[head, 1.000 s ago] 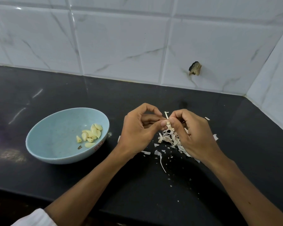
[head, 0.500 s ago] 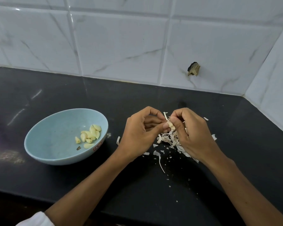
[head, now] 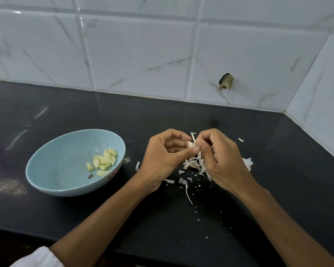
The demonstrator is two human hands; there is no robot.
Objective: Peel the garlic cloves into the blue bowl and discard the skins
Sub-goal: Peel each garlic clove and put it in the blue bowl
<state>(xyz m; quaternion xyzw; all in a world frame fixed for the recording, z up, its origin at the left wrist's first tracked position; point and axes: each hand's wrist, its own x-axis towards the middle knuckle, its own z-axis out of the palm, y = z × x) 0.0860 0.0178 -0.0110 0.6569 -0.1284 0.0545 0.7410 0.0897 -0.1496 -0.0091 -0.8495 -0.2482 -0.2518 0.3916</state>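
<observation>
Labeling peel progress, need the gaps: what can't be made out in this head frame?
- garlic clove: head view, fingers of left hand and right hand cover most of it in the grip; skin left unclear.
- skin pile: head view, right hand hides its right part; any unpeeled cloves beneath unseen.
- red label on blue bowl: too small to read.
- dark speck in bowl: too small to identify.

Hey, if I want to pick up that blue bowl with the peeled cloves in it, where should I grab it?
Probably pinch the blue bowl at its bare left rim, coming from above, thumb inside. Its outer wall curves smoothly under, so a side grip could slip, and the peeled cloves lie against the right wall.
</observation>
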